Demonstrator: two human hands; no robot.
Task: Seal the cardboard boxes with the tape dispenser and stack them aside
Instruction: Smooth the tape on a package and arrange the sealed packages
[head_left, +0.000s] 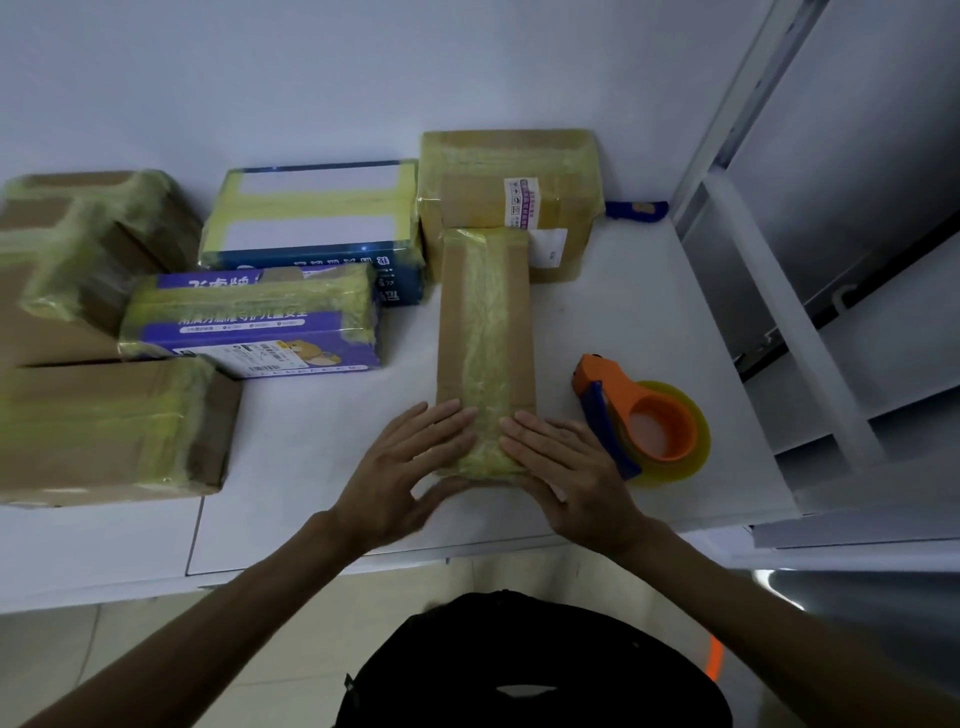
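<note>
Head view. I see a white counter (322, 441) set against a plain pale wall (311, 78), with a grey metal rack (779, 270) at its right end.

A long narrow box (485, 338) lies mid-counter, running away from me. Yellowish tape runs down its top, and its far end is against a larger taped box (509, 187).

Left hand (410, 467) and right hand (566, 478) lie flat on its near end, fingers straight, pressing the tape.

The tape dispenser (644, 421) lies on the counter just right of the box, beside the right hand. More taped boxes (254, 322) crowd the counter's left.
</note>
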